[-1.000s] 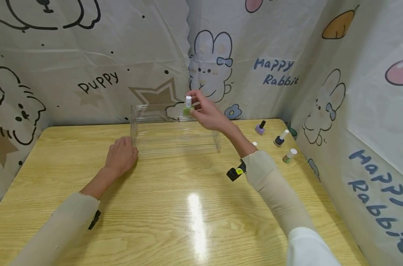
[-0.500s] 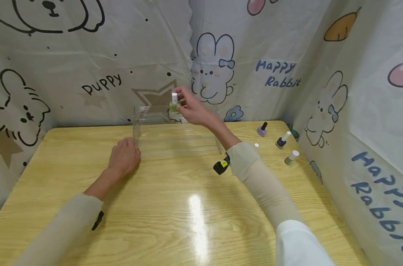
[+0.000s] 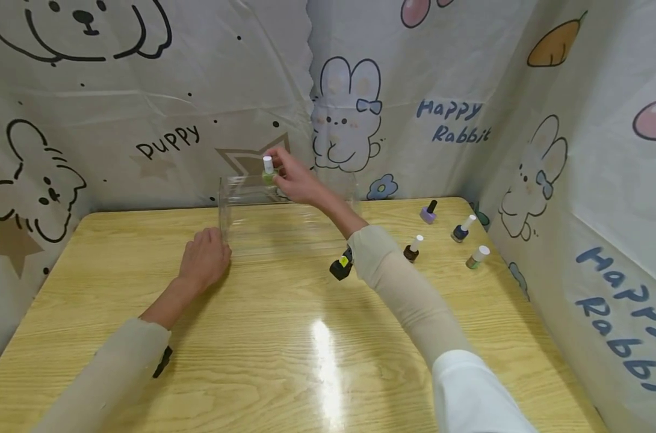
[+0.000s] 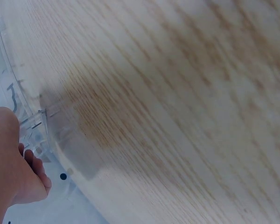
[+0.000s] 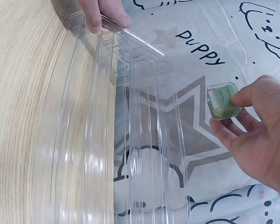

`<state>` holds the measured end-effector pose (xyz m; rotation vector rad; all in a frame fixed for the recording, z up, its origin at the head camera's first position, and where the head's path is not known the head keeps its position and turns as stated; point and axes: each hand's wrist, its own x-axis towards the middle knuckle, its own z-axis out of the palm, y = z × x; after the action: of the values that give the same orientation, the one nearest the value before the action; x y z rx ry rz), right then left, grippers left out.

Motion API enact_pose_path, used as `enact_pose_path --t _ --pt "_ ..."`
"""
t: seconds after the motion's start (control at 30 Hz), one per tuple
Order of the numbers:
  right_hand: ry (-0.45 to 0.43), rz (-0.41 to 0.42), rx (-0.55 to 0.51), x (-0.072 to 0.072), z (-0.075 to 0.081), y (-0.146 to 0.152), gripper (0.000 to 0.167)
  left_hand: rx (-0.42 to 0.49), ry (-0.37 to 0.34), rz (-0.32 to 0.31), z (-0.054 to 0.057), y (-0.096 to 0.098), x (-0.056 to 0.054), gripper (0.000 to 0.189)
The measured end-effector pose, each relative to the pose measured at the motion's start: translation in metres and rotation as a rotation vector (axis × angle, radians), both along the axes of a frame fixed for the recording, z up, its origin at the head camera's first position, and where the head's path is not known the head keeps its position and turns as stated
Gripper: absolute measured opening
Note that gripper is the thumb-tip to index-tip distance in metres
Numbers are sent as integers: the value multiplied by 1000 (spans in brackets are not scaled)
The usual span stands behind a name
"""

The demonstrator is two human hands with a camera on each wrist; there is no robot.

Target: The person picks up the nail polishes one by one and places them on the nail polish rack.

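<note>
A clear plastic tiered rack (image 3: 223,207) stands near the back of the table. My left hand (image 3: 204,258) grips its left end panel; the right wrist view shows the thumb on one side of the panel and fingers on the other. Between thumb and fingers, my right hand (image 3: 298,180) pinches a nail polish bottle (image 3: 268,174) with green polish and a white cap. That bottle is upright and overlaps the rack's top tier, toward its left end, in the head view. In the right wrist view, a gap shows between the green bottle (image 5: 219,109) and the rack's steps (image 5: 154,116).
To the right on the wooden table (image 3: 252,337) stand several nail polish bottles: a purple one (image 3: 428,213) with a black cap, a dark blue one (image 3: 460,231), a dark brown one (image 3: 411,252) and a white-capped one (image 3: 474,260). A printed cloth (image 3: 241,72) hangs behind.
My right hand has carried the green nail polish bottle leftward along the rack. The dark brown bottle, mostly hidden by the right arm before, now shows fully. My left hand keeps its hold on the rack.
</note>
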<state>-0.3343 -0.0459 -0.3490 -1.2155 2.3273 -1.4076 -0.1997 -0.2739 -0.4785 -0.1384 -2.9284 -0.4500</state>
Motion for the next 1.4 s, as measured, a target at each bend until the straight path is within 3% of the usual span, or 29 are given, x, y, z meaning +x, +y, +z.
enact_pose_path --t 0.43,0.9,1.07,1.4 --pt "-1 -62 -2 -11 0 -15 38 -29 32 -22 4 9 -9 20" --pt "47 -93 77 -11 -11 -42 37 -24 42 -2 1 5 -2 20" --pt "32 -128 83 -11 -16 -48 37 -27 64 -8 1 5 -1 19" --pt "29 -162 94 -13 -23 -60 38 -18 40 14 1 3 1 19"
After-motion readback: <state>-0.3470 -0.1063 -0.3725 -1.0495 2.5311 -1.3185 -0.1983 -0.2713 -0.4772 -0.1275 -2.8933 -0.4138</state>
